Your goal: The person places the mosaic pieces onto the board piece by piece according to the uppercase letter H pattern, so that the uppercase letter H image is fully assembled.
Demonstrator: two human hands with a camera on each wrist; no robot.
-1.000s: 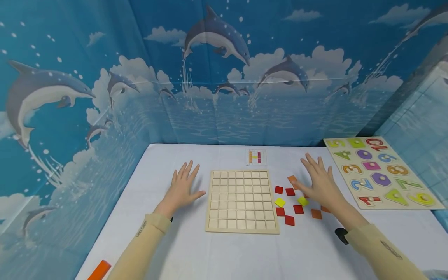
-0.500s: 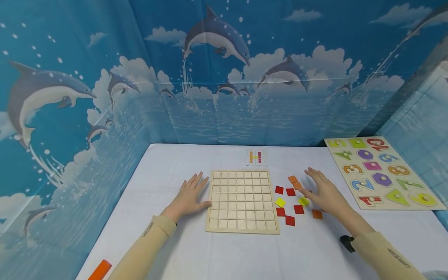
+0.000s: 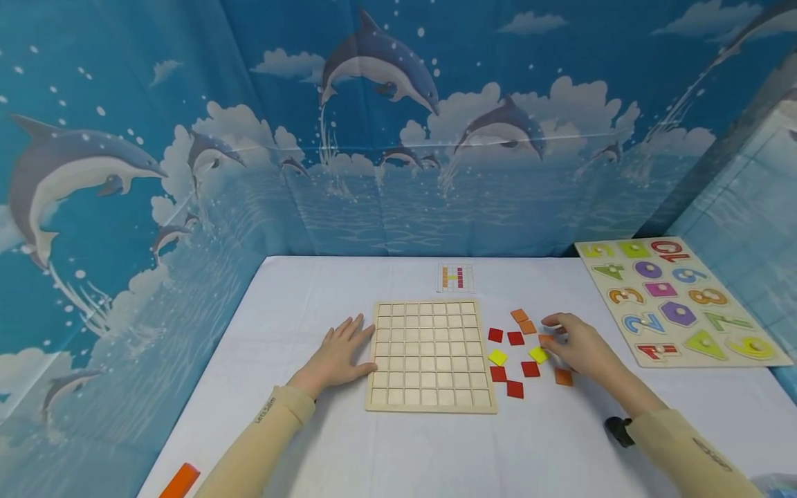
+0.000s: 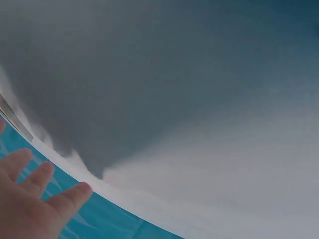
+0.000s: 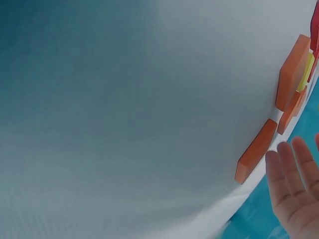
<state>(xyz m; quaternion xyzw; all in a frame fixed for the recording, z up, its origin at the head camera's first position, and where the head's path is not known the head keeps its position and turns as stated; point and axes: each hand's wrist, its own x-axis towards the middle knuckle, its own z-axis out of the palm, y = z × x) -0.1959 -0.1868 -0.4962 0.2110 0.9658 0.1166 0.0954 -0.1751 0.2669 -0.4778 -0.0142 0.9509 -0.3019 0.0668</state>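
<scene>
My left hand (image 3: 336,354) lies spread at the left edge of the wooden grid board (image 3: 434,356), holding nothing. My right hand (image 3: 580,349) is part-open over an orange tile (image 3: 545,338) right of the board; contact cannot be confirmed. Recommended: pinch opposite edges, board steadied. The number puzzle (image 3: 669,337) reads 1 to 10; left sleeve (image 3: 268,415) lettering unclear.

This looks like a curtained-off play corner. Dolphin-printed cloth (image 3: 373,214) walls in a white-covered tabletop (image 3: 429,453), on which a number-and-shape puzzle board (image 3: 682,294) and a wooden grid board (image 3: 434,356) lie; home or classroom, I cannot tell
</scene>
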